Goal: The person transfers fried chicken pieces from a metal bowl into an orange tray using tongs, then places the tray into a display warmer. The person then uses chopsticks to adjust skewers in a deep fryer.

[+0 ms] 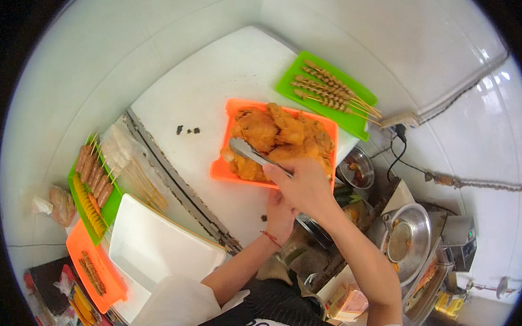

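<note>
My right hand is closed round a pair of metal tongs. The tips of the tongs rest at the left side of a heap of orange-brown fried chicken pieces. These fill an orange plastic tray on a white tabletop. At the tray's near edge is my left hand, with a red string round its wrist. It appears to grip that edge, though the right hand partly hides its fingers.
Behind the orange tray lies a green tray of skewers. An empty white tray stands at the left, near a green tray of sausage skewers. A metal strainer and a small steel bowl are at the right. Cables hang along the wall.
</note>
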`<control>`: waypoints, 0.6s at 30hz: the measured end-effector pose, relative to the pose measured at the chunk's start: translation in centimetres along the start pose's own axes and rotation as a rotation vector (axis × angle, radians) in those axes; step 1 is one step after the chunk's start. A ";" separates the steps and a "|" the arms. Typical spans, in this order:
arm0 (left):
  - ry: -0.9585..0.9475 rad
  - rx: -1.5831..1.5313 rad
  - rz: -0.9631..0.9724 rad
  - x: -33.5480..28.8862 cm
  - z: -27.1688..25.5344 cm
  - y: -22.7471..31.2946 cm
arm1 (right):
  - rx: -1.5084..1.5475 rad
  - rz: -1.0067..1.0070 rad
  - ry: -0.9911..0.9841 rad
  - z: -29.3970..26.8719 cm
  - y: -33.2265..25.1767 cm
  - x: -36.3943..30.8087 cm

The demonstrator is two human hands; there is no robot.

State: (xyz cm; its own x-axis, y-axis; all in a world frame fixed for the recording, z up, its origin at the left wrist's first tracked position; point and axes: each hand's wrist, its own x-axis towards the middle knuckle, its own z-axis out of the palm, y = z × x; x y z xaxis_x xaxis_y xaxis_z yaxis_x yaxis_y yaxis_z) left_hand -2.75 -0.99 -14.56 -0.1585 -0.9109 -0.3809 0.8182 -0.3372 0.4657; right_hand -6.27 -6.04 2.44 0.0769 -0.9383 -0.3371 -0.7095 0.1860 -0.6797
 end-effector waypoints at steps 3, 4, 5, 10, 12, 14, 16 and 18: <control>0.059 -0.058 -0.021 -0.2 0.3 0.1 | -0.141 0.116 -0.124 1.7 -1.4 3.2; 0.068 -0.059 -0.031 -0.2 0.5 0.2 | -0.229 0.148 -0.156 2.1 -1.8 3.9; 0.077 -0.059 -0.045 -0.3 0.6 0.3 | -0.244 0.115 -0.184 2.3 -2.3 4.5; 0.090 -0.115 -0.061 -0.3 0.9 0.7 | -0.412 0.027 -0.328 2.1 -5.1 5.9; 0.104 -0.133 -0.070 -0.3 0.9 0.7 | -0.461 0.039 -0.359 1.4 -6.3 5.8; 0.091 -0.158 -0.091 -0.3 0.9 0.7 | -0.482 0.013 -0.372 -0.3 -7.0 4.8; 0.106 -0.203 -0.102 -0.3 0.7 0.8 | -0.496 -0.011 -0.354 -3.5 -6.8 2.6; 0.091 -0.196 -0.092 -0.3 0.6 0.7 | -0.434 -0.041 -0.263 -7.9 -5.5 -1.7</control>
State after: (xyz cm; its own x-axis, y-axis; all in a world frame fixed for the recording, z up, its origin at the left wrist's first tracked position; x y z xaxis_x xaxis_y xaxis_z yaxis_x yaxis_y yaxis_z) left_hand -2.45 -1.07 -13.60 -0.1944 -0.8501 -0.4895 0.8956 -0.3574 0.2650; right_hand -8.06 -7.73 11.88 0.2447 -0.8270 -0.5062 -0.9236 -0.0399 -0.3813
